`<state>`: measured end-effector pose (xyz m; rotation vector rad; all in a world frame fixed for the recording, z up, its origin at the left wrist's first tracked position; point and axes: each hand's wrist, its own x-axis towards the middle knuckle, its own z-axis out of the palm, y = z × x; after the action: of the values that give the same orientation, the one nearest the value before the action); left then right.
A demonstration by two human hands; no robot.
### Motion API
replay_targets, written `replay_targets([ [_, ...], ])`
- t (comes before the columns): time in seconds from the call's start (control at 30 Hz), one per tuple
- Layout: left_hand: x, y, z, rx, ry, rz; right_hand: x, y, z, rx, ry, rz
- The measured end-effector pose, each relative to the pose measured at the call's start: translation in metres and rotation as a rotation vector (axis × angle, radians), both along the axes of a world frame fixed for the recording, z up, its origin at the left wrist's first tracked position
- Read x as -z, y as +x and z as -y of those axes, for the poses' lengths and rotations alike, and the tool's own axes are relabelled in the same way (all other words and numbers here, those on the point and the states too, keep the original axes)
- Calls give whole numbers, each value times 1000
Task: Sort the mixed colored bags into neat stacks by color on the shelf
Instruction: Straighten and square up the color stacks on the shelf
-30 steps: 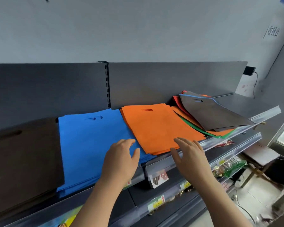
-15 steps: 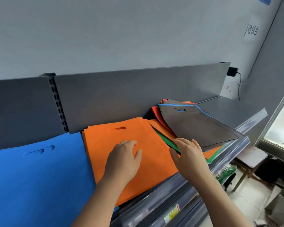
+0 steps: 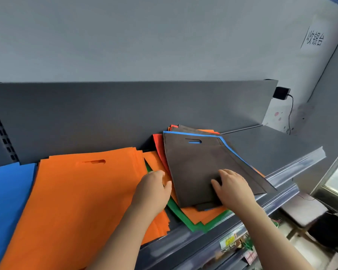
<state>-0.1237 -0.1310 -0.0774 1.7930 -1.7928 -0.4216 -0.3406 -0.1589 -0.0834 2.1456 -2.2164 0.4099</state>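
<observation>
The right hand (image 3: 233, 189) lies flat, fingers straight, on the brown bag (image 3: 195, 168) that tops the mixed pile. A green bag (image 3: 185, 221) and red, orange and blue ones lie beneath it. The left hand (image 3: 152, 191) rests at the pile's left edge; its fingers are foreshortened, so I cannot tell its grip. The orange stack (image 3: 82, 201) and blue stack (image 3: 6, 201) lie further left on the shelf (image 3: 271, 151). The wall sign (image 3: 315, 38) reads 收银台.

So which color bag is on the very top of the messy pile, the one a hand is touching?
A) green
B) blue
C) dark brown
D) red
C: the dark brown bag lies topmost, with the right hand resting on it, while the green bag and the red bag only peek out from underneath.
</observation>
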Motion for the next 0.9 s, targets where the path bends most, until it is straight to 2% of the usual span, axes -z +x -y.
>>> replay_targets([
  [0.2, -2, -36, 21, -114, 129, -66, 13, -12, 0, -116, -25, 69],
  [0.37, -10, -42, 22, -279, 79, -274, 4, -13, -8, -295, 3, 210],
  [0.43, -12, -41, 19, -317, 65, -282, 4, -29, -2, -234, -7, 224],
  [0.57, -6, -40, 17, -262, 83, -292, 5, -56, 8, -50, 47, 99],
  [0.7, -4, -49, 16, -278, 147, -271, 9, -54, 5, -152, 49, 124],
  [0.9, -10, -46, 13, -349, 5, -307, 10, -61, 8, -170, 41, 202],
])
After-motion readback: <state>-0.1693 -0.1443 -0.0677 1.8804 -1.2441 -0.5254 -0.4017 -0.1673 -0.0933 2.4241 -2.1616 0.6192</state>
